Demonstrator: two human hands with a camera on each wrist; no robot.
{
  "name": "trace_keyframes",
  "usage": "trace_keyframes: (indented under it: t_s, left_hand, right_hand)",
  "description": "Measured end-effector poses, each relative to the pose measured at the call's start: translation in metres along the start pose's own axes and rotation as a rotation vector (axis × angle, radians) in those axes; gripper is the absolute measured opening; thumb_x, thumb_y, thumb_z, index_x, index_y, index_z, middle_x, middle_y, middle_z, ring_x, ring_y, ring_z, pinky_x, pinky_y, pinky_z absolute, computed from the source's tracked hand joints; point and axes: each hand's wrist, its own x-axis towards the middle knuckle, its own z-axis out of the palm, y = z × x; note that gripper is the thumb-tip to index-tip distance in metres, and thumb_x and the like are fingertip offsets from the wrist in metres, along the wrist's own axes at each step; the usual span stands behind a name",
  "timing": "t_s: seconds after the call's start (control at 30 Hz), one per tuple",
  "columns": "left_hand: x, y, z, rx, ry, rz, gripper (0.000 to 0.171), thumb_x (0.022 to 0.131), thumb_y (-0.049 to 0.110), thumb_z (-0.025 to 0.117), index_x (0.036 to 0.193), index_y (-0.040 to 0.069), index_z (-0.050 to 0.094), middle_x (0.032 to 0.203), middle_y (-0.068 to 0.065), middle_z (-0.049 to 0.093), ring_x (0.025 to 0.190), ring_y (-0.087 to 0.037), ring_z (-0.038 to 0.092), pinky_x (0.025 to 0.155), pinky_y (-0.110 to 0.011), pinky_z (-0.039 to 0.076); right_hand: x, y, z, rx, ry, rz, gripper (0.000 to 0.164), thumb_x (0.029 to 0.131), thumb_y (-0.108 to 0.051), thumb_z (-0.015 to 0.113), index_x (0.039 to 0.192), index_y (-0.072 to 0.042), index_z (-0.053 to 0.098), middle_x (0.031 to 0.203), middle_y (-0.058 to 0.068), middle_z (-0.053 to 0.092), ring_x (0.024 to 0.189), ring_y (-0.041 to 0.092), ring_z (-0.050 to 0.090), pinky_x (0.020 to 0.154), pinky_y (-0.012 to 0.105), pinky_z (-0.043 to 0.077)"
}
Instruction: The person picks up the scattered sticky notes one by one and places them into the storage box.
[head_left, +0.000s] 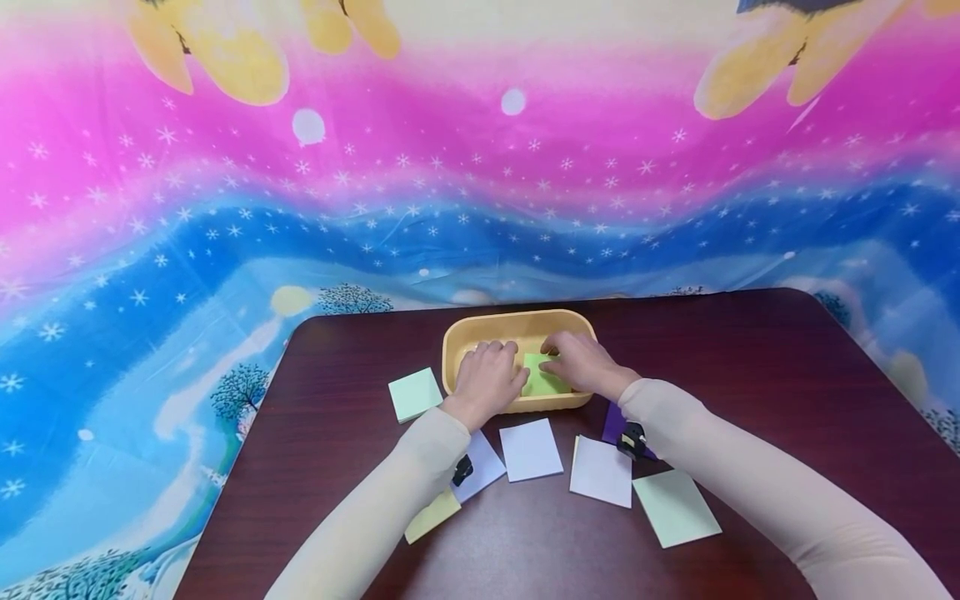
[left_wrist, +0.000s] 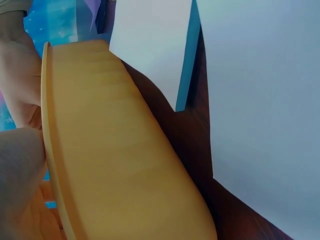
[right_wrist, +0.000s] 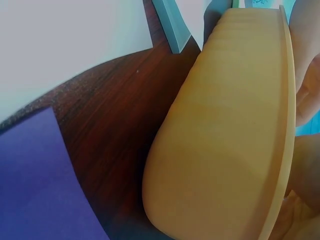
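A light-yellow plastic basket (head_left: 519, 322) stands at the far side of the table, with both hands reaching into it. Inside, a bright green pad of square notes (head_left: 542, 382) lies toward the right. The right hand (head_left: 583, 363) holds this pad, its thumb over the green face and its fingers bent at the far edge. My left hand (head_left: 489, 377) dips into the basket's left half, fingers bent downward and thumb at the pad's left edge; cannot tell whether it grips anything. In both wrist views the basket's outer wall (left_wrist: 115, 150) hides the fingertips.
Around the basket lie a pale green pad (head_left: 416, 394), a lavender pad (head_left: 482, 467), a yellow pad (head_left: 433, 516), two whitish pads (head_left: 531, 450), a purple pad (right_wrist: 40, 185) and another pale green pad (head_left: 677, 508). A patterned cloth (head_left: 480, 192) hangs behind the dark table (head_left: 352, 358).
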Motion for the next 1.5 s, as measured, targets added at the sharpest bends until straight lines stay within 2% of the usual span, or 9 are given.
trace_keyframes:
  t_s: [0.47, 0.8, 1.1, 1.3, 1.5]
  left_hand:
    - [0.001, 0.001, -0.001, -0.012, -0.036, -0.016, 0.039, 0.1, 0.044, 0.058, 0.119, 0.011, 0.065, 0.111, -0.008, 0.071, 0.101, -0.025, 0.066, 0.081, -0.04, 0.056]
    - [-0.001, 0.001, -0.003, -0.017, -0.028, -0.013, 0.039, 0.1, 0.045, 0.059, 0.117, 0.011, 0.066, 0.111, -0.008, 0.071, 0.102, -0.025, 0.066, 0.081, -0.04, 0.056]
    - [-0.002, 0.0, -0.004, -0.034, -0.018, -0.011, 0.041, 0.1, 0.045, 0.058, 0.122, 0.01, 0.065, 0.113, -0.008, 0.071, 0.102, -0.025, 0.066, 0.081, -0.04, 0.056]
    - [-0.002, 0.001, -0.007, -0.052, -0.009, -0.004, 0.045, 0.1, 0.043, 0.059, 0.129, 0.009, 0.064, 0.12, -0.009, 0.071, 0.108, -0.026, 0.067, 0.086, -0.043, 0.057]
    - [-0.003, 0.002, -0.01, -0.049, -0.014, 0.003, 0.045, 0.1, 0.043, 0.059, 0.13, 0.009, 0.064, 0.122, -0.009, 0.071, 0.11, -0.027, 0.067, 0.087, -0.043, 0.056]
  right_hand:
    - [-0.001, -0.001, -0.004, 0.04, -0.01, 0.026, 0.031, 0.096, -0.022, 0.069, 0.118, -0.001, 0.071, 0.116, 0.015, 0.074, 0.11, 0.031, 0.069, 0.094, 0.047, 0.055]
    - [-0.006, -0.003, -0.008, 0.064, 0.007, 0.008, 0.028, 0.097, -0.02, 0.068, 0.117, -0.001, 0.072, 0.113, 0.014, 0.074, 0.105, 0.028, 0.07, 0.09, 0.046, 0.056]
    - [-0.01, -0.006, -0.011, 0.075, 0.027, 0.0, 0.029, 0.096, -0.02, 0.069, 0.117, -0.001, 0.072, 0.114, 0.015, 0.074, 0.102, 0.027, 0.071, 0.089, 0.045, 0.057]
    - [-0.013, -0.01, -0.013, 0.089, 0.024, -0.002, 0.031, 0.095, -0.02, 0.071, 0.119, -0.001, 0.071, 0.117, 0.016, 0.073, 0.099, 0.028, 0.071, 0.087, 0.044, 0.058]
    - [-0.016, -0.013, -0.016, 0.093, 0.028, -0.002, 0.031, 0.095, -0.02, 0.072, 0.119, -0.001, 0.071, 0.116, 0.015, 0.073, 0.098, 0.027, 0.071, 0.086, 0.043, 0.058]
